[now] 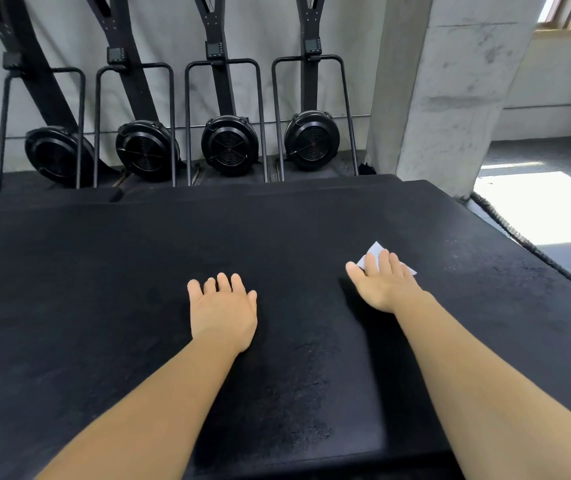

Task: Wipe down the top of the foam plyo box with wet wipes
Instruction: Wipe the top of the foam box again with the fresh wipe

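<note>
The black foam plyo box point(104, 289) fills most of the view, its flat top spread out below me. My right hand point(386, 284) lies flat with straight fingers on a white wet wipe point(374, 251), pressing it against the box top right of centre. Only the wipe's far corner and right edge show past the fingers. My left hand point(223, 311) rests palm down on the box top near the middle, fingers straight and holding nothing. A damp sheen marks the surface between and in front of my forearms.
Several black rowing machines point(228, 143) stand upright against the grey wall beyond the box. A concrete pillar point(450, 98) rises at the back right. A thick rope point(533, 247) lies on the floor along the box's right edge, beside a sunlit patch.
</note>
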`<act>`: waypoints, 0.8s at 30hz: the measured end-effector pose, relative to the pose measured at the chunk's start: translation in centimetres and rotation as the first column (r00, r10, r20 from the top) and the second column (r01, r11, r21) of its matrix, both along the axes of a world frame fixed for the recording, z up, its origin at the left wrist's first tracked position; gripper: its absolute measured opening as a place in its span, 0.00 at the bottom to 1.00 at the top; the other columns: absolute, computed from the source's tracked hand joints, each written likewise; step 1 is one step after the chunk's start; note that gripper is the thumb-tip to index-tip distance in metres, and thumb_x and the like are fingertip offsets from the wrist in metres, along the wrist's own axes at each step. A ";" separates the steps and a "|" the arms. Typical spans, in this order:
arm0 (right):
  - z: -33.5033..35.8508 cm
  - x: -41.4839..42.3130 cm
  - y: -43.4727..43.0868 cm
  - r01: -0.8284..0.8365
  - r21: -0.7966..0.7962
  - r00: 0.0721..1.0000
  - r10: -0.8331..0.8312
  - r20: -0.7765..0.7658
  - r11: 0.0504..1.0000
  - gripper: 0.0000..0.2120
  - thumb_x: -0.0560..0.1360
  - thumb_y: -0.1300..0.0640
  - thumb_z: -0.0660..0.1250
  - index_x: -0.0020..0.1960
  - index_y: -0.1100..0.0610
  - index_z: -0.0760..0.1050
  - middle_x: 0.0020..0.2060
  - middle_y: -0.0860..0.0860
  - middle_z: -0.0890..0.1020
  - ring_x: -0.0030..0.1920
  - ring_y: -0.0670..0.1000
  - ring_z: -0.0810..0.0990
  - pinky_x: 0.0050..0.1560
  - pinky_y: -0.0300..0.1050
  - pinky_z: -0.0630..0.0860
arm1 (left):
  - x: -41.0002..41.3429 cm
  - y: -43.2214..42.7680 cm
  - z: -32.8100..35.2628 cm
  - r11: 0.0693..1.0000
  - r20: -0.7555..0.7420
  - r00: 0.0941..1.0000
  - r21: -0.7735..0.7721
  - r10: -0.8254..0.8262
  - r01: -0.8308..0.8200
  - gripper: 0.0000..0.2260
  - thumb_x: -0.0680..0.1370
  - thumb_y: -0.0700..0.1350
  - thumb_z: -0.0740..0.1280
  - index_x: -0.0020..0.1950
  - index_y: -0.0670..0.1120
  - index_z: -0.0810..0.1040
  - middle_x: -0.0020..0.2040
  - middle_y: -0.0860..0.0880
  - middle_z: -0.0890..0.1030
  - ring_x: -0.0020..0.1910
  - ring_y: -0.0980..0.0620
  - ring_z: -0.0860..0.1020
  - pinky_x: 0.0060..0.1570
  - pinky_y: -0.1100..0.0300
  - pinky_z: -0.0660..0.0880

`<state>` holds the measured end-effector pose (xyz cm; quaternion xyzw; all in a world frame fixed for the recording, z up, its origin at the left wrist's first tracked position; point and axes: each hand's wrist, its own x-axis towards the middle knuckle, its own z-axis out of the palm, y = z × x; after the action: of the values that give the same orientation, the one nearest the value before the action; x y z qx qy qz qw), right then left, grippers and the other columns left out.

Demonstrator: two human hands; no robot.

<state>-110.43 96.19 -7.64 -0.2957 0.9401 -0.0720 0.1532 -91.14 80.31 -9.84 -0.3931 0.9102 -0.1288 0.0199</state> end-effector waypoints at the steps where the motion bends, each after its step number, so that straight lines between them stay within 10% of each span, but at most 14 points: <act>1: -0.1 0.9 -0.2 0.000 -0.005 1.000 0.000 0.007 1.000 0.33 0.82 0.38 0.42 0.80 0.55 0.47 0.80 0.56 0.46 0.79 0.54 0.42 0.78 0.52 0.43 | 0.0 0.0 0.0 1.000 -0.003 1.000 0.007 0.001 -0.001 0.21 0.83 0.53 0.41 0.69 0.46 0.63 0.62 0.50 0.71 0.65 0.45 0.68 0.67 0.45 0.54; 10: -0.7 11.0 -2.3 -0.219 -0.067 0.976 0.218 -0.016 0.973 0.35 0.81 0.35 0.41 0.80 0.56 0.49 0.79 0.55 0.50 0.79 0.55 0.43 0.78 0.53 0.45 | 0.2 0.1 0.3 0.999 -0.022 1.000 0.045 0.009 -0.008 0.21 0.83 0.52 0.43 0.69 0.46 0.64 0.65 0.48 0.70 0.68 0.44 0.66 0.67 0.44 0.54; 16: -1.4 13.2 -2.5 -0.361 -0.006 0.932 0.361 0.002 0.932 0.34 0.81 0.36 0.37 0.80 0.53 0.36 0.79 0.53 0.35 0.78 0.51 0.32 0.78 0.49 0.34 | 0.6 0.3 0.9 0.998 0.016 1.000 0.050 -0.024 0.023 0.15 0.81 0.49 0.49 0.63 0.47 0.69 0.58 0.49 0.70 0.63 0.44 0.67 0.63 0.43 0.58; 24: -1.1 6.4 0.6 -0.229 -0.055 0.973 0.228 -0.030 0.972 0.29 0.82 0.39 0.41 0.80 0.49 0.49 0.80 0.50 0.47 0.79 0.51 0.44 0.77 0.50 0.45 | 0.5 0.0 0.4 0.999 -0.039 0.999 0.052 -0.001 0.003 0.20 0.82 0.50 0.42 0.70 0.46 0.62 0.65 0.49 0.69 0.69 0.45 0.66 0.67 0.43 0.55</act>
<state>-103.99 96.78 -8.73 -0.4073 0.8991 -0.0779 0.1406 -90.63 80.36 -9.48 -0.3938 0.9140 -0.0973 0.0120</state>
